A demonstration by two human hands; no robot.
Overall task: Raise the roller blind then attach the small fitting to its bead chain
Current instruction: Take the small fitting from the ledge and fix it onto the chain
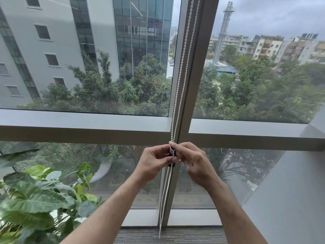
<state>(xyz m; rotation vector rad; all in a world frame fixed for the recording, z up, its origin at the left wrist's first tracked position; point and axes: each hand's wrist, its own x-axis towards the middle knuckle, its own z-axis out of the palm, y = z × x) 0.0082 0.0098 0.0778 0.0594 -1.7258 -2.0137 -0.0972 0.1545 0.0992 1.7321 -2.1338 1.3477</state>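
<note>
A white bead chain [182,67] hangs in two strands down the grey window mullion and ends near the carpet. At about sill height a small dark fitting [173,155] sits on the chain, partly hidden by fingers. My left hand [153,161] pinches the fitting from the left. My right hand [193,164] pinches the fitting and the chain from the right, thumb and forefinger on top. The roller blind itself is out of view; both window panes are uncovered.
A large leafy potted plant [35,199] stands at the lower left, close to my left forearm. A grey wall [295,191] slants in at the right. Grey carpet [175,235] runs below the window frame [88,125].
</note>
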